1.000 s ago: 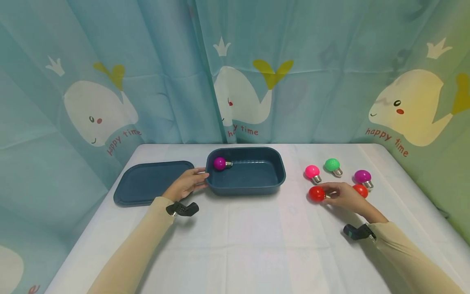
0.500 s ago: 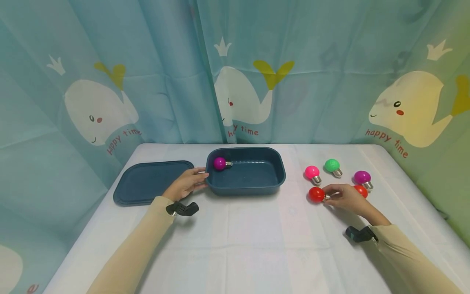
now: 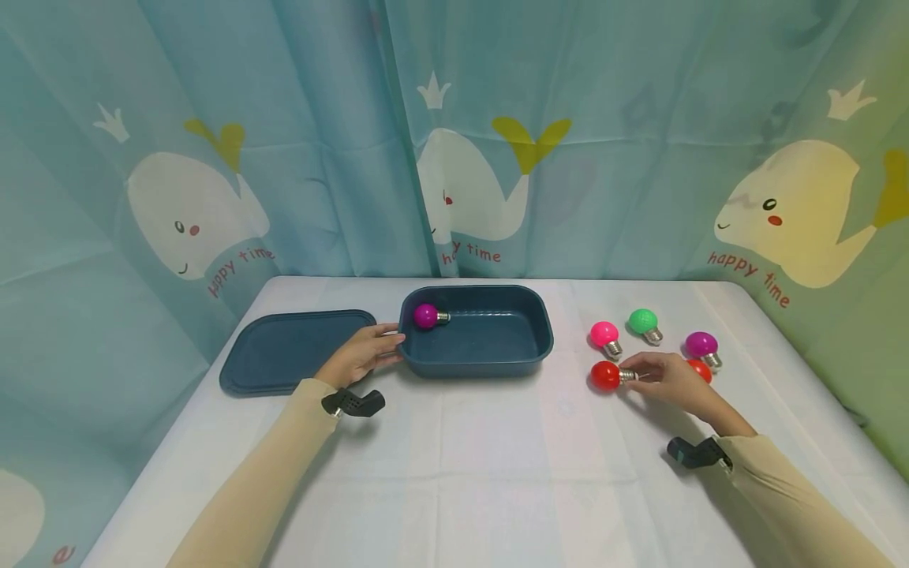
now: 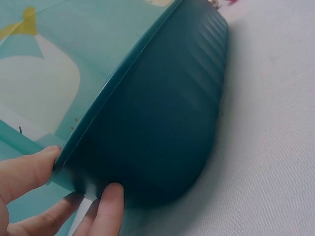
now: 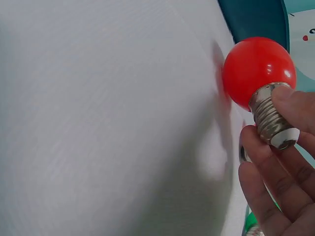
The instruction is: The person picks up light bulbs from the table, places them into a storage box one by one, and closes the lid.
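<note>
Head view: I am watching the right hand [image 3: 663, 382] hold a red light bulb [image 3: 605, 376] just on the near side of a pink light bulb [image 3: 604, 334]; a low swing could be knocking the pink one. The left hand [image 3: 360, 356] is steadying the dark-blue plastic bin [image 3: 476, 368].

Left wrist view: spread fingers are touching the bin's outer wall; hard pressure could be sliding it.

Right wrist view: thumb and fingers are pinching only the threaded metal base [image 5: 268, 115]; a loose pinch could be letting the bulb tip.

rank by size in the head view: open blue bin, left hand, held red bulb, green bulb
1. Open blue bin
2. Left hand
3. Held red bulb and green bulb: too alike in size to rank
</note>
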A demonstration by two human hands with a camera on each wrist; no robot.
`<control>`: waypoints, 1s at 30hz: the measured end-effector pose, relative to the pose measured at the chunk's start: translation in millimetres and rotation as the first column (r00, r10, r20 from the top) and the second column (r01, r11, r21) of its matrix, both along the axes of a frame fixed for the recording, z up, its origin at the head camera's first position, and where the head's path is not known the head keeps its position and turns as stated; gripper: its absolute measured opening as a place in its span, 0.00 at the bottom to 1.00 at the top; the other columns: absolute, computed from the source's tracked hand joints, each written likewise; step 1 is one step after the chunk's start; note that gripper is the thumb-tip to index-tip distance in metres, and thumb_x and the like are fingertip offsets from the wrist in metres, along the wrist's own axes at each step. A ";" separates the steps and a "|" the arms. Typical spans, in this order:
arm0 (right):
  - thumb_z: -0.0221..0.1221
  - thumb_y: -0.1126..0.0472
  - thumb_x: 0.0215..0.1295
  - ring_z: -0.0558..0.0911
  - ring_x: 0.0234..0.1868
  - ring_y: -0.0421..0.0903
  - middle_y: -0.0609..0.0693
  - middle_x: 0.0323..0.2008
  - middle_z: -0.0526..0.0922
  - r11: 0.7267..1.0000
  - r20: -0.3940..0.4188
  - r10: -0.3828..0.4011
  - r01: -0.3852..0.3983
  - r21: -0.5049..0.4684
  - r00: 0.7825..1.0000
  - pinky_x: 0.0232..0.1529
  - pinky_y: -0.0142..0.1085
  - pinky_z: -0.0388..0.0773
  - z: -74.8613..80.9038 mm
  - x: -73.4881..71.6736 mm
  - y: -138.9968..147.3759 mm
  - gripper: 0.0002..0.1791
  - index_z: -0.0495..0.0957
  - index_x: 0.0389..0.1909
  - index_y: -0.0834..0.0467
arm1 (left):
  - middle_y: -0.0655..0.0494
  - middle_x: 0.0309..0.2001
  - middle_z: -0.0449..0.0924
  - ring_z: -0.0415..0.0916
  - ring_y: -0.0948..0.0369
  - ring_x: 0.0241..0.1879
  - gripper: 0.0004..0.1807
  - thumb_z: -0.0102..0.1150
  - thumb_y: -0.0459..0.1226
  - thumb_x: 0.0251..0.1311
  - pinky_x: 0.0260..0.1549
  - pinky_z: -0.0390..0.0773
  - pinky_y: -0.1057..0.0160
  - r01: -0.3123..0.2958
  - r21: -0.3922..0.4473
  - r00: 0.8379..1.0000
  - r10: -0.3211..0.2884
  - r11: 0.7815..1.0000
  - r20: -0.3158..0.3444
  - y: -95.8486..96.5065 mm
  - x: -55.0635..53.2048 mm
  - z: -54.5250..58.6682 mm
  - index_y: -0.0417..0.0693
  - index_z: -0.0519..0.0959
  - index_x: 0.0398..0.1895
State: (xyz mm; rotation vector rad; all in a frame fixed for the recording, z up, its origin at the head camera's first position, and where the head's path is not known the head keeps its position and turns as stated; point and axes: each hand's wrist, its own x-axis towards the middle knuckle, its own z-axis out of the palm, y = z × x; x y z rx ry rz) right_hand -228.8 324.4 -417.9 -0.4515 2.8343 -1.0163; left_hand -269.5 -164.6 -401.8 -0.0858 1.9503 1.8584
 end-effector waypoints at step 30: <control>0.66 0.67 0.54 0.81 0.36 0.27 0.59 0.41 0.84 0.998 -0.092 0.067 -0.066 0.014 0.993 0.40 0.22 0.81 62.7 -28.3 -22.6 0.15 0.80 0.44 0.64 | 0.35 0.72 0.48 0.53 0.46 0.70 0.34 0.45 0.32 0.69 0.67 0.63 0.50 0.001 0.010 1.000 -0.001 1.000 -0.013 -1.1 0.6 -0.7 0.33 0.44 0.72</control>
